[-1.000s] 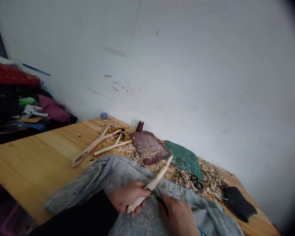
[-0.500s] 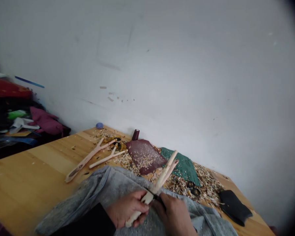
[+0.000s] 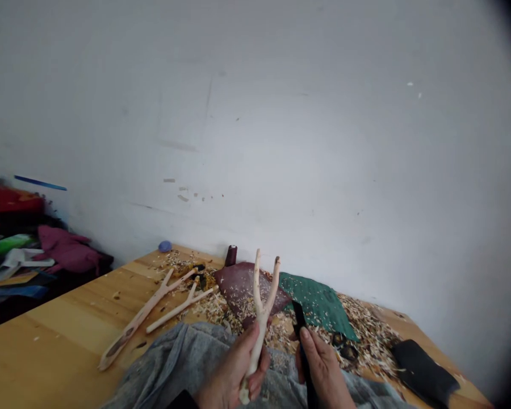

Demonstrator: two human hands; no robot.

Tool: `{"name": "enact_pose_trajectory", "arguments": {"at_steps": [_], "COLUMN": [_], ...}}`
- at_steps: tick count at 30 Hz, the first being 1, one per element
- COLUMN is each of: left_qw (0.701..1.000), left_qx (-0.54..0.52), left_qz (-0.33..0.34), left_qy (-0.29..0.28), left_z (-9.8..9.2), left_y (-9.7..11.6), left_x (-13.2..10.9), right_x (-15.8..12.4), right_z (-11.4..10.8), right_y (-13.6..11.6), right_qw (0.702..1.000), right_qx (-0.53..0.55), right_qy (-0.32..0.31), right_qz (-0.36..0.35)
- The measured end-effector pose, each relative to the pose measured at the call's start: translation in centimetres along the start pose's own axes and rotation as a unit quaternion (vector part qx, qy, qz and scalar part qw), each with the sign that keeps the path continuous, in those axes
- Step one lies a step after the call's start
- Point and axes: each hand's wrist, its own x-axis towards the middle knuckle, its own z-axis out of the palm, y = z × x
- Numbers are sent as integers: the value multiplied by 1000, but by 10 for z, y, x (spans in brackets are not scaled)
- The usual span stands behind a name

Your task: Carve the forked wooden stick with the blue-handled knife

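Over the tabletop (image 3: 46, 346) and grey cloth (image 3: 187, 358), holds the forked stick (image 3: 259, 326) by its lower stem in the closed left hand (image 3: 237, 368), near a black knife (image 3: 298, 319) gripped in the right hand (image 3: 322, 363). Looks pale, peeled, Y-shaped, with both prongs upward, darkest at the right prong's tip.

The bench (image 3: 63, 335) stands before the wall (image 3: 281, 113). At its left, one forked stick (image 3: 141, 316) lies left of another forked stick (image 3: 170, 315). Right of them, a first sheet (image 3: 239, 284) lies left of a second sheet (image 3: 319, 301), shavings (image 3: 370, 324) on and around both. Behind the first sheet is a spool (image 3: 231, 256). In front, the cloth (image 3: 191, 352) lies below the left hand (image 3: 236, 363) and right hand (image 3: 322, 362).
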Motion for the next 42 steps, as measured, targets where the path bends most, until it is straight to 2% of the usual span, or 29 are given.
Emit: {"name": "enact_pose_trajectory", "arguments": {"at_steps": [3, 6, 12, 16, 19, 21, 23, 25, 27, 31, 34, 36, 38, 42], "left_qw": [998, 995, 998, 988, 975, 960, 948, 938, 922, 907, 908, 903, 901, 902], "left_qx": [-7, -11, 31, 138, 220, 279, 319, 345, 379, 406, 398, 408, 416, 409], "left_qz": [68, 98, 50, 64, 24, 15, -4, -38, -78, -112, -128, -126, -118, -119], "left_qy": [-17, -24, -18, -10, -17, -5, -4, -10, -18, 1, 28, 36, 45, 74], "left_z": [-3, -3, -6, -4, 0, 1, 0, -4, -9, -16, -15, -13, -11, -7], "left_y": [0, 2, -2, 1, 9, 15, 18, 17, 13, 5, 5, 8, 12, 16], "left_x": [-4, -8, -6, -13, -24, -33, -40, -46, -51, -53, -54, -56, -59, -63], "right_x": [-2, -4, -6, -3, 0, 2, 4, 5, 4, -6, -15, -18, -18, -11], "right_z": [-5, -3, 3, 6, -3, -16, -28, -34, -31, -5, 11, 14, 11, -2], "right_y": [2, 2, -4, -2, 6, 11, 15, 17, 18, 16, 9, 5, 3, 11], "right_qw": [1000, 999, 999, 999, 996, 979, 934, 887, 860, 843, 842, 841, 837, 820], "right_qx": [-9, -7, -15, -27, -86, -188, -341, -452, -506, -531, -527, -525, -531, -565], "right_qy": [-14, -12, 30, 9, 37, 81, 101, 69, 9, -86, -114, -130, -129, -79], "right_qz": [-19, -32, -35, -25, -7, 11, 35, 60, 65, 26, -2, -20, -20, 28]}}
